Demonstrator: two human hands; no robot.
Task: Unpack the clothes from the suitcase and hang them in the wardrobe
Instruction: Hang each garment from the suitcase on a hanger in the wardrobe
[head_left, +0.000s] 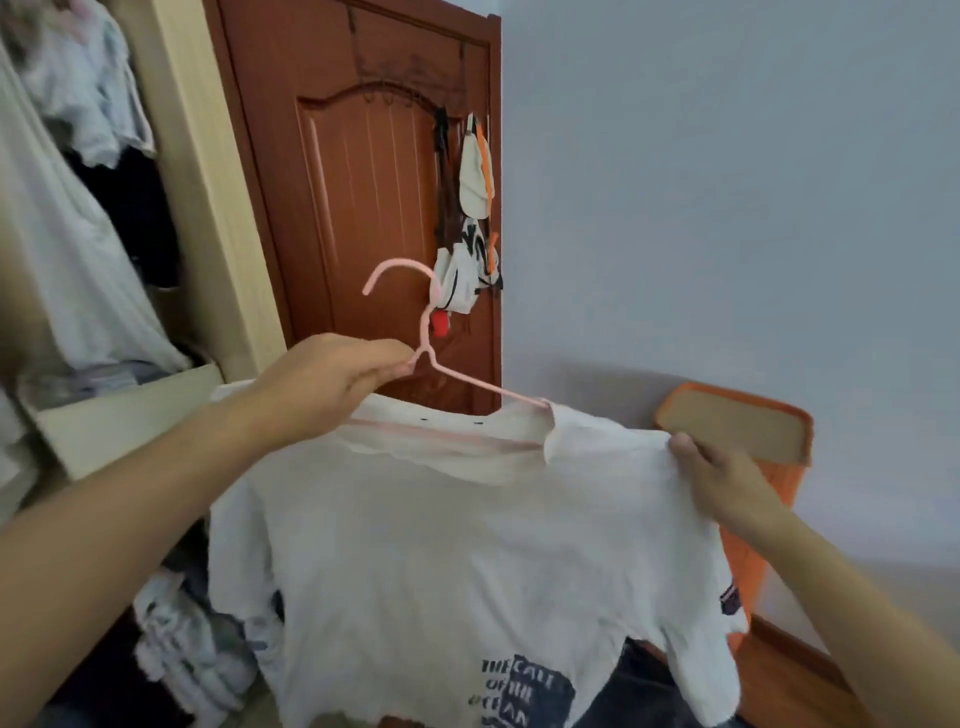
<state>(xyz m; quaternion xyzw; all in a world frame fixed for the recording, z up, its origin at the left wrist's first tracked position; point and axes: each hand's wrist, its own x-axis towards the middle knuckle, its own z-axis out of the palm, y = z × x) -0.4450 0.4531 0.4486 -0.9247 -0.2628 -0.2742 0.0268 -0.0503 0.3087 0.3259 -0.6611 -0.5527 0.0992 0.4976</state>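
Note:
A white T-shirt (447, 561) with dark blue print near its hem hangs in front of me on a pink hanger (431, 332). My left hand (332, 379) grips the hanger just below its hook. The hanger's right arm runs into the shirt's neck opening. My right hand (717, 478) pinches the shirt's right shoulder. The open wardrobe (202, 171) stands at the left with several pale and dark garments (67, 218) hanging inside. The suitcase is not clearly in view.
A red-brown wooden door (363, 197) is straight ahead, with caps and a bag (467, 244) hung on its hooks. An orange container (737, 431) leans against the pale wall at the right. Folded clothes (182, 649) lie piled low at the left, below the wardrobe shelf.

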